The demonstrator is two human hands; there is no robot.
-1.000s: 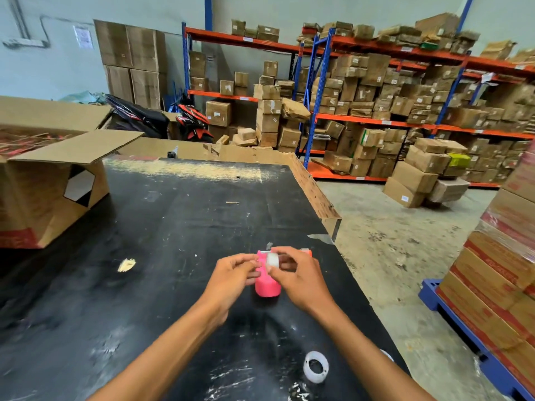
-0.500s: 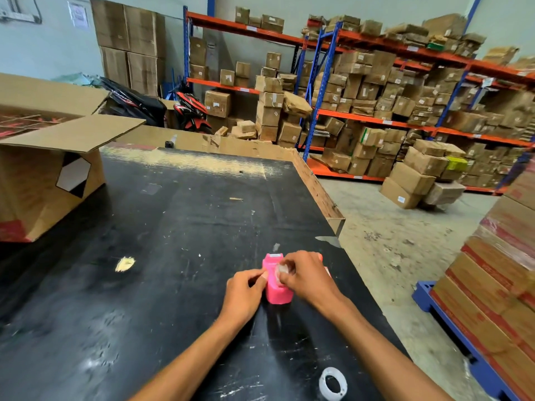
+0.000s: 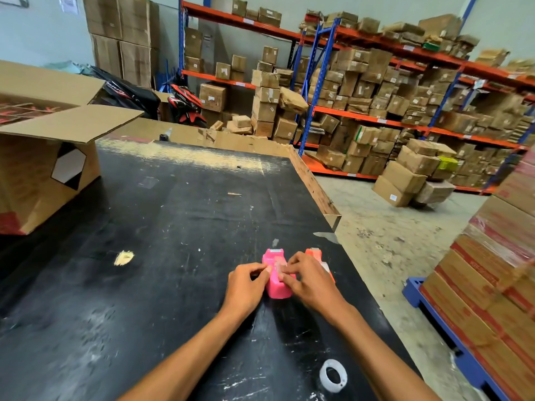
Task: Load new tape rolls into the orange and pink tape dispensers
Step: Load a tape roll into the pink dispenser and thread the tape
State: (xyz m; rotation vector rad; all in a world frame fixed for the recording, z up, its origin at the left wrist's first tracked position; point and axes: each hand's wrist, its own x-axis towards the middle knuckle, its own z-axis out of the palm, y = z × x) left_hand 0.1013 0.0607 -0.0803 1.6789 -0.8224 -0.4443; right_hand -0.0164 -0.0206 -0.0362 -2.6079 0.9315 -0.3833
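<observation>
Upright, glossy pink dispenser [image 3: 277,280] pinched by left hand [image 3: 246,287] and right hand [image 3: 311,282] fingers.

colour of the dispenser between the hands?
Pink plastic tape dispenser, clearest in the head view.

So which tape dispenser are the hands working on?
The pink tape dispenser; both hands pinch at its top. The orange tape dispenser sits behind the right hand.

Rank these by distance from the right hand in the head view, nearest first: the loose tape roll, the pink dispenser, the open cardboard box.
From the right hand:
1. Pink dispenser: touching its fingers, just left.
2. Loose tape roll: on the table near the front edge, toward the person.
3. Open cardboard box: far left of the table.
</observation>
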